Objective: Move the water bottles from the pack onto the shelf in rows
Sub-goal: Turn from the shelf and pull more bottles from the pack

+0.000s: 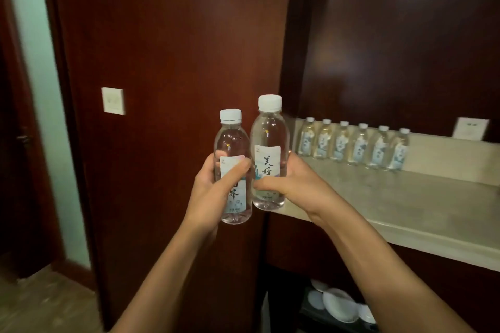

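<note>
Fingers of my left hand wrap one water bottle, right hand grips a second bottle, both upright, side by side, off the left end of the shelf; one row of six bottles already stands at its back, these two still to place; pack not in view, remaining count unknown, card unreadable

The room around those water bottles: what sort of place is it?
Probably a hotel guest room, though that is a guess. A stone shelf set in dark wood panelling carries a neat row of six bottles and a small printed card; white dishes sit on a lower level beneath.
</note>
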Demonstrator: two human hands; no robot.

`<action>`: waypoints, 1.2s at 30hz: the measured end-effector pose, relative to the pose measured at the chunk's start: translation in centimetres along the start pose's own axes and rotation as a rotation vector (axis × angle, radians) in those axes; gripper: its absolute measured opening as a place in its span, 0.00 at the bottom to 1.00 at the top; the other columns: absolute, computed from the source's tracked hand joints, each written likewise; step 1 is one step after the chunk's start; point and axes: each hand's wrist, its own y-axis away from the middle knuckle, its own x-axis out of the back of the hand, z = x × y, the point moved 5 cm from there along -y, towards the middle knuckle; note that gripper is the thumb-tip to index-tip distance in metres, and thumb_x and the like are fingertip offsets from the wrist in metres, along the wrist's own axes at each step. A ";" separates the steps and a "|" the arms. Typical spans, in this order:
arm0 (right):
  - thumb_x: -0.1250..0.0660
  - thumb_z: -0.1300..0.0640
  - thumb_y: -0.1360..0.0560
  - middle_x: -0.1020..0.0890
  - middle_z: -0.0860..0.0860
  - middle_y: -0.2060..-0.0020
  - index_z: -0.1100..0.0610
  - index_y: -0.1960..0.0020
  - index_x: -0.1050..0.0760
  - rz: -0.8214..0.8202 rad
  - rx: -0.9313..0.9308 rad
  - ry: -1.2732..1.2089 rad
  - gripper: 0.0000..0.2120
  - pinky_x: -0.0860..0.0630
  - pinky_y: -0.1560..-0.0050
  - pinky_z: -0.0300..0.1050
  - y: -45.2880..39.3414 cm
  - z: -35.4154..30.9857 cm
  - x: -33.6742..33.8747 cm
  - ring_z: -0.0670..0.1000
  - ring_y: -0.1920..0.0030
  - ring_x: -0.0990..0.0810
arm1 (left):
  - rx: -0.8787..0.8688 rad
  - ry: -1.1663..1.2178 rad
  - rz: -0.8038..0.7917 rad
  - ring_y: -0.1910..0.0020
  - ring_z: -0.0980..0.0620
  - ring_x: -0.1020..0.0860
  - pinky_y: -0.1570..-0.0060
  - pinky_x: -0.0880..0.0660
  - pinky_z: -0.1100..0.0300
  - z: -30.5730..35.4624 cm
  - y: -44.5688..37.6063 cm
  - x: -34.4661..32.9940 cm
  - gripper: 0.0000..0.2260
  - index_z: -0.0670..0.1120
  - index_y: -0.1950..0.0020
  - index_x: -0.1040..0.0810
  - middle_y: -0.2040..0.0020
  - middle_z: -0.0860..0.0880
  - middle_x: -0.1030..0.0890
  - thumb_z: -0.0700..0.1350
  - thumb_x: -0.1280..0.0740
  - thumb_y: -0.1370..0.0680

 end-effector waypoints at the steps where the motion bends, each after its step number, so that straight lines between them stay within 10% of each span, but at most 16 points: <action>1: 0.24 0.58 0.38 0.14 0.50 0.49 0.53 0.38 0.25 0.009 0.011 0.012 0.28 0.20 0.41 0.53 0.5 0.1 1.6 0.48 0.47 0.15 | 0.003 0.019 -0.022 0.48 0.46 0.15 0.52 0.17 0.52 -0.4 -0.3 -1.6 0.19 0.46 0.43 0.23 0.47 0.45 0.14 0.52 0.25 0.29; 10: 0.28 0.65 0.29 0.12 0.47 0.55 0.42 0.54 0.16 0.155 0.051 0.002 0.17 0.21 0.60 0.32 6.0 3.9 17.5 0.44 0.54 0.14 | 0.016 0.026 -0.206 0.41 0.46 0.17 0.42 0.20 0.46 -4.7 -1.6 -18.9 0.17 0.54 0.39 0.20 0.41 0.46 0.16 0.48 0.24 0.26; 16: 0.24 0.59 0.28 0.13 0.48 0.49 0.51 0.38 0.23 0.298 -0.024 -0.008 0.20 0.18 0.46 0.48 9.2 8.5 28.7 0.47 0.48 0.14 | 0.121 0.078 -0.318 0.48 0.52 0.14 0.57 0.19 0.63 -9.3 -2.0 -29.7 0.18 0.50 0.39 0.18 0.46 0.48 0.13 0.45 0.23 0.28; 21: 0.23 0.59 0.29 0.13 0.46 0.50 0.52 0.38 0.24 0.349 -0.080 -0.020 0.22 0.18 0.50 0.41 11.2 12.2 35.0 0.45 0.50 0.14 | 0.157 0.040 -0.342 0.49 0.50 0.14 0.58 0.18 0.62 -12.9 -2.8 -36.2 0.17 0.50 0.40 0.17 0.48 0.47 0.13 0.42 0.23 0.28; 27: 0.23 0.61 0.31 0.13 0.50 0.48 0.53 0.39 0.23 0.403 -0.112 -0.022 0.21 0.20 0.41 0.55 11.1 16.4 39.7 0.50 0.47 0.14 | 0.214 -0.001 -0.342 0.50 0.51 0.14 0.59 0.19 0.65 -17.8 -4.5 -40.6 0.16 0.54 0.43 0.17 0.50 0.48 0.12 0.43 0.22 0.29; 36: 0.27 0.70 0.29 0.13 0.56 0.51 0.56 0.46 0.19 0.465 -0.165 -0.037 0.15 0.17 0.52 0.47 6.8 22.7 45.8 0.54 0.52 0.13 | 0.277 -0.037 -0.352 0.49 0.46 0.14 0.46 0.18 0.49 -26.0 -11.0 -46.1 0.17 0.49 0.42 0.17 0.50 0.47 0.12 0.40 0.22 0.29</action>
